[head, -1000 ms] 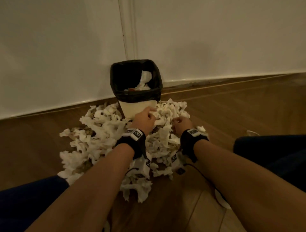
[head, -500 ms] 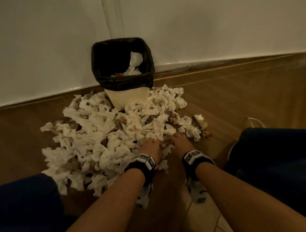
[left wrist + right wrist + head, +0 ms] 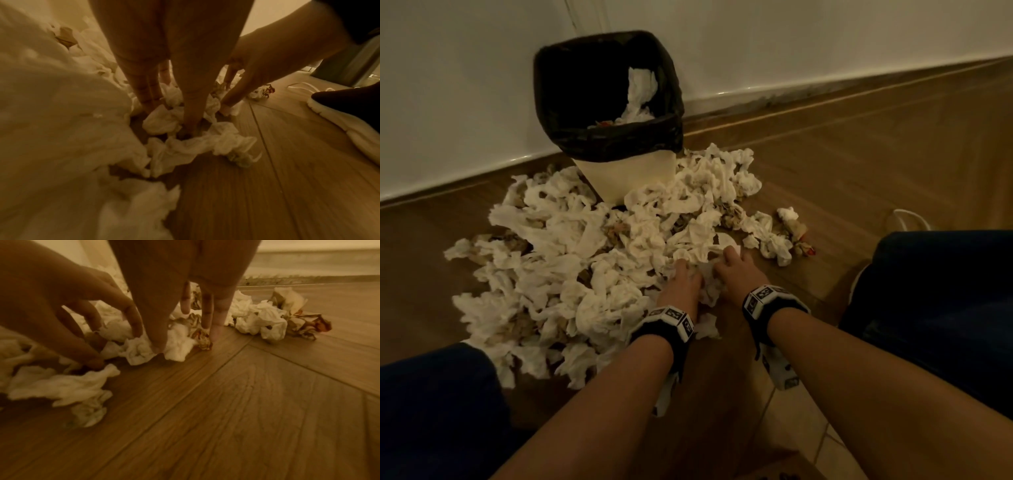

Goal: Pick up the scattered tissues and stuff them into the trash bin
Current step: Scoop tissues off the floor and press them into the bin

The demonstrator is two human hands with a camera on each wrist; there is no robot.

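The trash bin [image 3: 606, 102], white with a black liner, stands against the wall with a few tissues inside. A wide pile of crumpled white tissues [image 3: 585, 260] spreads over the wooden floor in front of it. Both hands are down at the pile's near right edge, side by side. My left hand [image 3: 681, 281] arches over a wad [image 3: 162, 120], fingers and thumb curled round it. My right hand [image 3: 732, 267] stands on straight fingertips [image 3: 216, 332] touching the floor, with another wad [image 3: 179, 340] between thumb and fingers.
A few stray tissues with brown and red scraps [image 3: 791, 233] lie right of the pile. My dark-trousered knees [image 3: 935, 291] flank the hands. A white cable [image 3: 907, 219] lies on the floor at right. The wall and skirting run behind the bin.
Both hands have drawn back from beside the bin to the near right edge of the pile and lowered onto the tissues there. The head view has tilted down and closer.
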